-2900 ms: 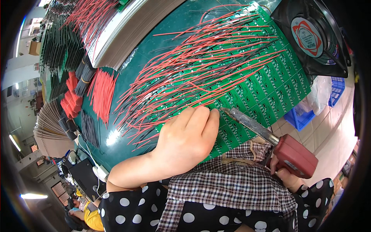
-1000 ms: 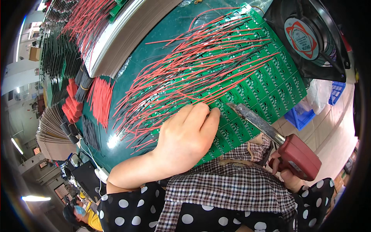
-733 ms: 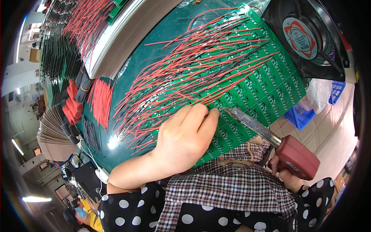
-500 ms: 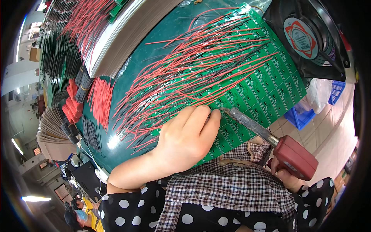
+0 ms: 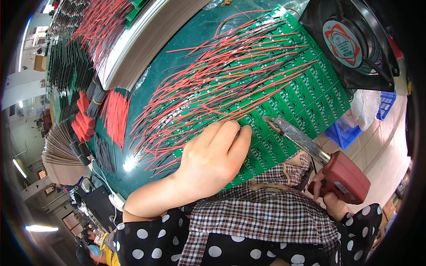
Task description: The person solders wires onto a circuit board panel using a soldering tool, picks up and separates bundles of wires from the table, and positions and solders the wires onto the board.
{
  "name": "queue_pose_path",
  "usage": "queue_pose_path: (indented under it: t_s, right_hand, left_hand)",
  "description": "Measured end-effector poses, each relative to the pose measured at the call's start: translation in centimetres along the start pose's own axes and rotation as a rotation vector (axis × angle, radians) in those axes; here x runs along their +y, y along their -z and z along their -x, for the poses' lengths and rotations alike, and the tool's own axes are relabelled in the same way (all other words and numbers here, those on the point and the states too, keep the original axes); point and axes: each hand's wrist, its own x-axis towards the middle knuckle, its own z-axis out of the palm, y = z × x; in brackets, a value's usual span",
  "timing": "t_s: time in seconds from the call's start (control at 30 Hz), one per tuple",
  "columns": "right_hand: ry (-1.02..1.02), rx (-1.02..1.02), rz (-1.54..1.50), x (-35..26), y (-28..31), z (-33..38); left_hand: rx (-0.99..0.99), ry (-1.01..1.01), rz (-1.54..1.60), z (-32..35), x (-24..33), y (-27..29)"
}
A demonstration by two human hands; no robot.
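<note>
My right hand (image 5: 333,205) grips the red handle of a soldering gun (image 5: 347,179). Its grey barrel reaches up and left over the green circuit board panel (image 5: 313,117), the tip just right of my left fingertips. My left hand (image 5: 213,155) lies over the panel's near part with thumb and fingers pinched together; whatever is between them is hidden. Beyond that hand, many red and black wires (image 5: 213,84) lie across the panel in rows, their loose ends fanning left over the green tabletop (image 5: 153,80).
A black fan (image 5: 350,44) stands at the panel's far right corner. Left are bundles of red wires (image 5: 116,117), black wires (image 5: 104,153) and a thick stack of card sheets (image 5: 142,46). A blue crate (image 5: 344,134) is below at right. A person in yellow (image 5: 108,250) sits at lower left.
The soldering gun has shifted right, its tip drawing away from my left fingertips. My left hand has barely moved, and the panel has slid very slightly left in view.
</note>
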Motion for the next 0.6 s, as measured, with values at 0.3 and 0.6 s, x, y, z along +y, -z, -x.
queue_pose_path:
  t_s: [0.3, 0.6]
  right_hand:
    - [0.034, 0.057, 0.202, -0.1, -0.8, -0.6]
    - [0.024, 0.055, 0.11, -1.3, -0.7, -0.1]
  left_hand:
    - [0.482, 0.518, 0.238, -1.9, -3.0, 8.7]
    - [0.014, -0.057, 0.086, -2.7, 0.3, 0.8]
